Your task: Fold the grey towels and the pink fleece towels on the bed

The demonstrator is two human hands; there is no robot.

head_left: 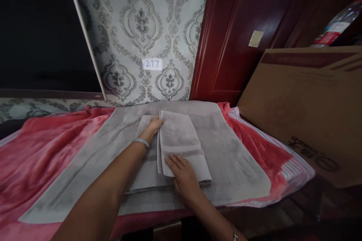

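A light grey towel [181, 131] with a darker band across its near part lies partly folded, one panel laid over the rest. At the far left corner of the upper panel, my left hand [155, 123] is closed on its edge; the fingertips are partly hidden by the cloth. My right hand [184, 179] rests flat on the near part of the same panel, fingers stretched out. Beneath it all, a larger grey cloth [232, 165] is spread out.
A pink-red blanket [62, 143] covers the surface under the grey cloth. On the right stands a large cardboard box [305, 101], with a plastic bottle [333, 28] above its top edge. A dark screen [48, 34] is at left; a paper label [152, 64] is on the wall.
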